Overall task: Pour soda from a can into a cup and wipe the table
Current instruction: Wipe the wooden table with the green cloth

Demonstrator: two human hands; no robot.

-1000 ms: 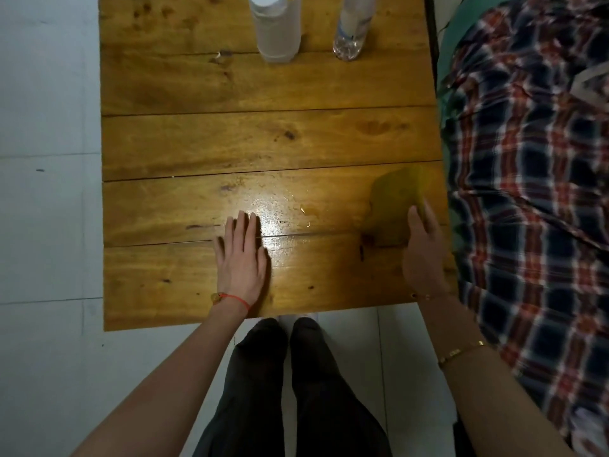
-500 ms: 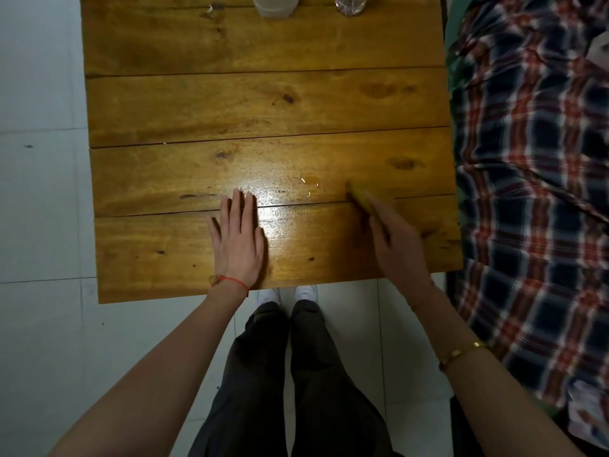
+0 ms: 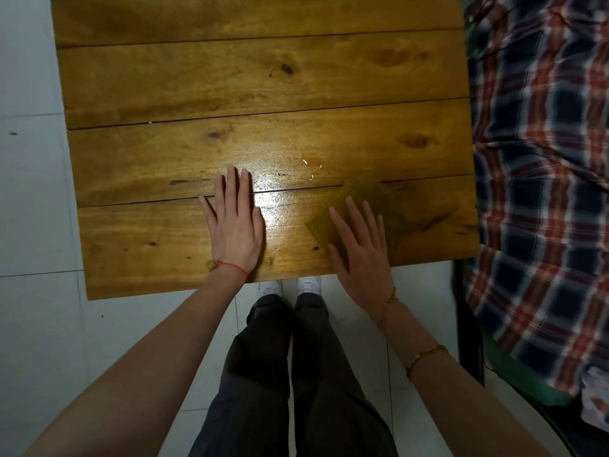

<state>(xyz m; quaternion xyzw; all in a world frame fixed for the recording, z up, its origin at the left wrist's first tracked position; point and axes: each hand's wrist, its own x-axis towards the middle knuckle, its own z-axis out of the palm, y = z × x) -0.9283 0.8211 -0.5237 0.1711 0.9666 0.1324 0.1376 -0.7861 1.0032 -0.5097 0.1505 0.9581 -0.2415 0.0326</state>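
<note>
— What changed from half a second ago?

— Gone from view are the bases of the two containers that stood at the far edge of the surface (image 3: 230,77); the camera looks lower now. The right hand (image 3: 361,249) has also shifted back towards the near right corner, and more of the cloth shows.

— Which containers can be seen now, and what is in them?

— No can or cup shows. The wooden plank surface carries only the cloth and the two hands.

— Where is the cloth?

— The olive-yellow wiping cloth (image 3: 349,206) lies flat across the seam between the two nearest planks, right of centre. A glossy wet sheen (image 3: 280,199) and a few bright droplets (image 3: 309,168) lie just left of it.

— How are the hands?

— The right hand presses on the cloth's near part with straight, spread fingers, gripping nothing. The left hand (image 3: 235,225), with a red string at the wrist, lies flat on the wood, fingers straight and close together, well apart from the cloth.

— Anything else?

— A plaid fabric (image 3: 540,192) fills the right side. White floor tiles (image 3: 29,209), dark trousers and white shoe tips show below.
</note>
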